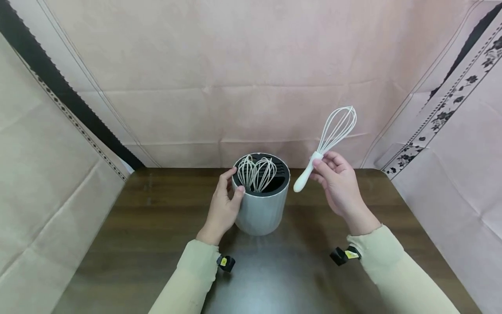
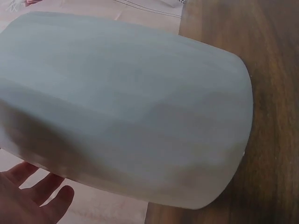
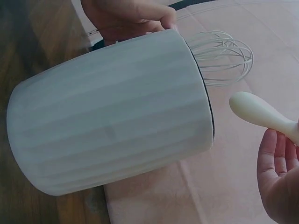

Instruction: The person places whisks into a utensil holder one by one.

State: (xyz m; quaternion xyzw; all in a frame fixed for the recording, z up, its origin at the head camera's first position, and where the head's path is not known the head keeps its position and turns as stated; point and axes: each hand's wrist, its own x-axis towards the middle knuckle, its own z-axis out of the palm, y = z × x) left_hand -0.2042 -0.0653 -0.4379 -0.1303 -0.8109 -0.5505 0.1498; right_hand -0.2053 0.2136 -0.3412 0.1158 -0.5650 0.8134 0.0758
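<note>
A light grey-blue ribbed utensil holder (image 1: 260, 216) with a black slotted insert (image 1: 277, 185) stands upright on the table. Two white whisks (image 1: 263, 173) sit in it, their wire heads poking above the rim and their handles hidden inside. My left hand (image 1: 222, 207) grips the holder's upper left side, thumb at the front of the rim and index finger farther back. Right of the holder, my right hand (image 1: 335, 181) pinches another white whisk (image 1: 317, 158) near the top of its handle. That whisk is tilted, wires up to the right, handle end (image 3: 247, 108) toward the holder.
The dark brown wooden table (image 1: 157, 261) has a glossy top. Pale pink cloth (image 1: 255, 78) hangs behind its far edge. More cloth with patterned borders rises at the left and right sides. Each wrist wears a small black camera (image 1: 226, 263).
</note>
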